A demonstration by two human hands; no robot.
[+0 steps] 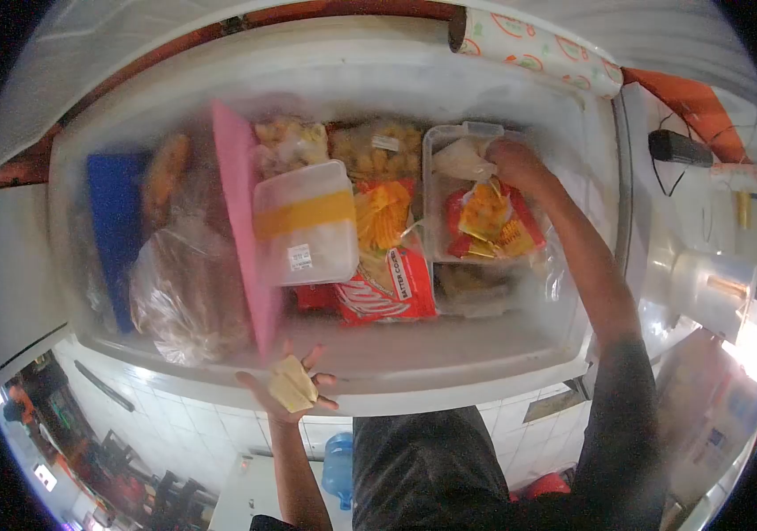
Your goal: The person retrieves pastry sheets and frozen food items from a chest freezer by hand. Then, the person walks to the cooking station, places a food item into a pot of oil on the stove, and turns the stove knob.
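On the upturned palm of my left hand, fingers spread around it, rests a flat, tan, folded piece that looks like pastry or dough. This hand is over the front rim of a chest freezer. Deeper in, my right hand reaches into a clear plastic bin, its fingers curled at the edge of a pale plastic bag; the fingertips are partly hidden. Below that hand in the bin lies a red and yellow food packet.
A lidded white container, a red food bag and bagged frozen food fill the middle. Pink and blue dividers stand left, beside a large clear bag. A printed roll lies on the back edge.
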